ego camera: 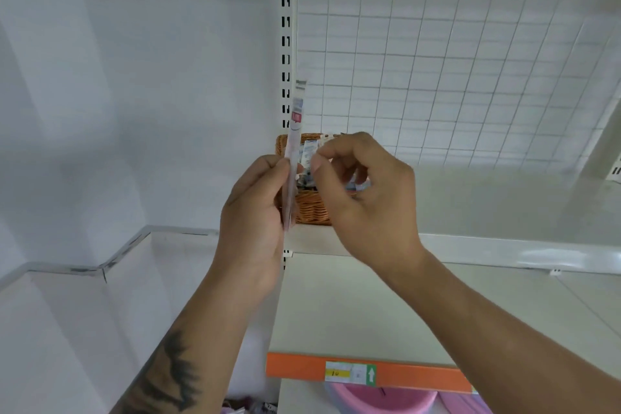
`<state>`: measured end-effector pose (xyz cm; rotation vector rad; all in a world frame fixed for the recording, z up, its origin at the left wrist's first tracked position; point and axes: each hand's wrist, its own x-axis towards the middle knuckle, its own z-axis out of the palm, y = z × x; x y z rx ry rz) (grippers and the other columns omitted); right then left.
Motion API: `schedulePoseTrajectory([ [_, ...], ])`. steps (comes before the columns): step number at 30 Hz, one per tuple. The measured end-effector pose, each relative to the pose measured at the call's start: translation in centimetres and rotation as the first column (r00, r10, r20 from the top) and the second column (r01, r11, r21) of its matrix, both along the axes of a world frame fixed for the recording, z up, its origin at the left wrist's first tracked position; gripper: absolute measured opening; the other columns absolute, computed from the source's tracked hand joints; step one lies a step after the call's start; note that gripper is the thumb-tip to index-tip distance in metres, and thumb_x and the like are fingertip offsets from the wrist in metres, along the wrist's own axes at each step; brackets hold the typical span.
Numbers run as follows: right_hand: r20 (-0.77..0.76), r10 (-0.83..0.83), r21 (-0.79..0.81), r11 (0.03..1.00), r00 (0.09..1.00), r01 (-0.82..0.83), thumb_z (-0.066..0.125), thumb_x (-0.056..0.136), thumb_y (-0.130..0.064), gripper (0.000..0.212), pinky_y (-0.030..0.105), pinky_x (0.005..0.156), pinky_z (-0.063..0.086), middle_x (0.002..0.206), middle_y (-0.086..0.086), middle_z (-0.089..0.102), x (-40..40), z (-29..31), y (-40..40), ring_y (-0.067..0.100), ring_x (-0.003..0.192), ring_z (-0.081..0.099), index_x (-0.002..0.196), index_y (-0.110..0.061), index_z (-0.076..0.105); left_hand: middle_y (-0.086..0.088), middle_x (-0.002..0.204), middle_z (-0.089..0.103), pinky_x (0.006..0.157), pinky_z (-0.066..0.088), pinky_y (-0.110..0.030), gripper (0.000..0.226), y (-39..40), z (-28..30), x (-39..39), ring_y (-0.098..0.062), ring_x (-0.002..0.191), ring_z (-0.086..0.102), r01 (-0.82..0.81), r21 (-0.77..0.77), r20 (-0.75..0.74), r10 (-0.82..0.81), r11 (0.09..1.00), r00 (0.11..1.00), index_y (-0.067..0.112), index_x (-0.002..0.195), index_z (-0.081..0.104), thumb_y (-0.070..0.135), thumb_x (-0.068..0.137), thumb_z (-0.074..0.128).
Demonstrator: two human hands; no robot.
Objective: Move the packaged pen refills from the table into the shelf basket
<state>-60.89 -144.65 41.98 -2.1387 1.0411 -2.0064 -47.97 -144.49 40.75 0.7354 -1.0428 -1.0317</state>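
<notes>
Here, the left hand (255,212) grips upright refill packs (293,158) before the wicker basket (312,208); right-hand fingers (319,163) pinch one (partly hidden) — loosening risks dropped packs.

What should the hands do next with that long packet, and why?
Probably the left hand should carry the refill packet forward and lower it into the wicker basket. The packet stands upright in that hand just in front of the basket, which already holds other packets. The right hand hovers over the basket, fingers curled, apparently holding nothing.
</notes>
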Motion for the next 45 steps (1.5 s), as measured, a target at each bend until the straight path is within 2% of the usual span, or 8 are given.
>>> schedulePoseTrajectory([
  [5,-0.022,0.019,-0.064,0.998,1.000,-0.020,0.070,0.096,-0.015,0.008,0.029,0.068,0.052,0.086,-0.009,0.066,0.7,-2.9,0.6,0.011,0.076,0.064,0.102,-0.012,0.067,-0.015,0.083,0.061,0.065,0.047,-0.029,0.029,1.3,0.5,-1.2,-0.027,0.078,0.057,0.068,-0.026,-0.112,-0.070,0.997,0.991,0.009,0.082,0.067,0.009,0.105,0.050],
  [10,0.013,0.002,-0.003,1.000,1.000,-0.002,0.068,0.097,-0.013,0.018,0.011,0.071,0.045,0.087,-0.018,0.059,0.9,-4.1,0.8,-0.002,0.078,0.061,0.114,-0.009,0.064,-0.009,0.083,0.072,0.059,0.054,-0.025,0.025,2.3,0.1,-1.5,-0.017,0.075,0.070,0.061,-0.030,-0.093,-0.064,0.998,0.994,0.008,0.089,0.073,0.009,0.105,0.054],
  [14,0.022,0.011,0.073,0.997,1.000,-0.013,0.068,0.097,-0.012,0.017,0.010,0.069,0.043,0.081,-0.018,0.064,0.8,-2.4,1.3,-0.002,0.072,0.061,0.113,-0.016,0.066,-0.004,0.095,0.076,0.079,0.058,-0.038,0.019,2.2,-1.9,0.1,-0.021,0.093,0.072,-0.188,-0.200,0.167,0.223,0.962,0.960,0.019,0.098,0.077,0.020,0.103,0.058],
  [18,0.019,-0.097,0.196,0.976,0.995,0.091,0.064,0.099,-0.021,0.012,0.013,0.060,0.043,0.074,-0.012,0.067,-0.4,1.6,-0.3,0.002,0.062,0.059,0.111,-0.024,0.067,0.002,0.124,0.069,0.098,0.052,-0.042,0.028,1.7,-7.4,3.3,-0.018,0.120,0.063,-0.328,-0.664,0.525,0.731,0.672,0.436,0.017,0.122,0.070,0.031,0.101,0.057],
  [21,-0.082,-0.180,0.328,0.924,0.980,0.197,0.061,0.100,-0.024,0.010,0.008,0.049,0.040,0.078,-0.004,0.072,-1.6,4.3,-2.8,0.003,0.057,0.060,0.108,-0.025,0.068,-0.003,0.160,0.045,0.121,0.031,-0.055,0.054,1.1,-11.4,4.2,-0.027,0.151,0.035,-0.221,-0.654,0.722,0.684,0.723,0.102,0.025,0.151,0.050,0.047,0.103,0.047],
  [24,-0.213,-0.255,0.448,0.833,0.943,0.326,0.059,0.099,-0.029,0.010,0.020,0.055,0.054,0.089,0.001,0.072,-2.3,5.5,-5.3,0.015,0.065,0.068,0.102,-0.025,0.068,0.000,0.171,0.021,0.123,0.024,-0.061,0.067,0.7,-13.7,4.2,-0.027,0.158,0.019,-0.130,-0.581,0.813,0.580,0.803,-0.054,0.030,0.163,0.027,0.059,0.103,0.035],
  [37,-0.462,-0.342,0.556,0.608,0.818,0.567,0.061,0.084,-0.008,0.018,0.040,0.074,0.062,0.092,0.004,0.069,-1.2,3.6,-8.0,0.025,0.082,0.066,0.098,-0.017,0.070,-0.001,0.173,0.013,0.120,0.026,-0.065,0.079,0.1,-14.9,4.1,-0.031,0.157,0.020,-0.145,-0.570,0.822,0.561,0.809,-0.102,0.030,0.165,0.019,0.056,0.096,0.048],
  [45,-0.324,-0.366,0.384,0.792,0.872,0.475,0.054,0.100,-0.039,0.019,0.041,0.078,0.058,0.097,-0.005,0.067,-1.3,3.3,-5.3,0.018,0.090,0.064,0.102,-0.024,0.066,0.000,0.159,0.046,0.117,0.032,-0.065,0.058,1.3,-11.8,4.7,-0.029,0.149,0.041,-0.189,-0.562,0.822,0.569,0.805,-0.022,0.029,0.148,0.044,0.054,0.096,0.039],
])
